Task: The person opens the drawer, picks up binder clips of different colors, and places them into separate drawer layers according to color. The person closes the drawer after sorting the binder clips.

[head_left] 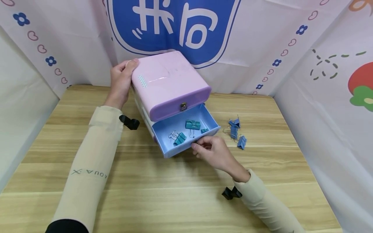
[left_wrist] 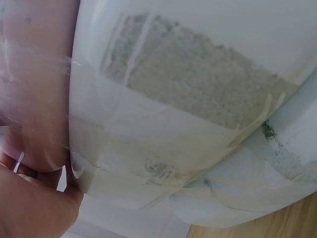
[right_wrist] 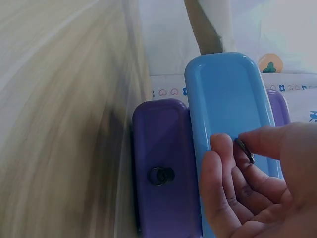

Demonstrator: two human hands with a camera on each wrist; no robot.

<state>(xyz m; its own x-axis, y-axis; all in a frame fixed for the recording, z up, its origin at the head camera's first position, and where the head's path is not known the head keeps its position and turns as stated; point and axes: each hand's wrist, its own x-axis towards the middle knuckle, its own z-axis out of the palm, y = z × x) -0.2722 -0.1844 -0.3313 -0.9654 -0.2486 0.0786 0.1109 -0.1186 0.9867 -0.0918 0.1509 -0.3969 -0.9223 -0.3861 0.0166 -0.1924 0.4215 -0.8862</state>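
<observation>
A small chest of drawers [head_left: 172, 77] with a pink top and purple front stands at an angle on the table. My left hand [head_left: 121, 77] grips its back left corner, thumb on the top; the left wrist view shows its fingers round the pink edge. The blue middle drawer [head_left: 175, 151] is pulled out. My right hand [head_left: 214, 152] pinches the drawer's metal ring pull [right_wrist: 245, 150] between thumb and fingers. Inside lie a large teal binder clip [head_left: 193, 125], a second teal binder clip [head_left: 180, 138] and a small one [head_left: 205, 130].
Three blue binder clips [head_left: 233, 132] lie on the wooden table [head_left: 163, 200] right of the open drawer. Below it, a purple bottom drawer [right_wrist: 166, 208] with its own ring is closed. A printed white cloth [head_left: 247, 48] hangs behind the chest.
</observation>
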